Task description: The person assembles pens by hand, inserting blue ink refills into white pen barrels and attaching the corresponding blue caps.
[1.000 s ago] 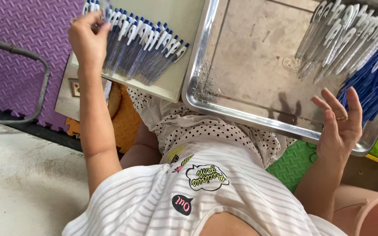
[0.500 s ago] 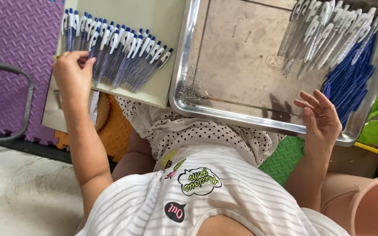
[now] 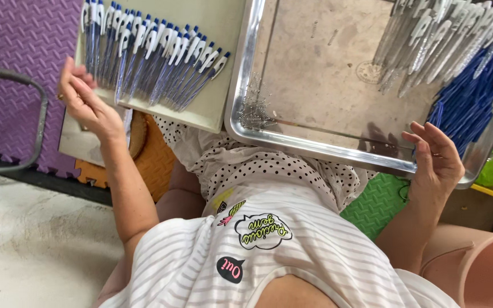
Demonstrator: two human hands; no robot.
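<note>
Head view: left hand [image 3: 87, 105], fingers loosely apart and apparently empty, sits just left of the row of blue pens [image 3: 149, 57]; right hand [image 3: 437, 162], fingers spread, steadies the steel tray [image 3: 315, 145]. Gather pens gently, keeping them aligned.

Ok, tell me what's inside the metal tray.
The metal tray holds a heap of clear pen barrels, blue pen parts and a cluster of small springs. The right hand covers the rim's corner; whatever lies beneath the heaps is hidden.
</note>
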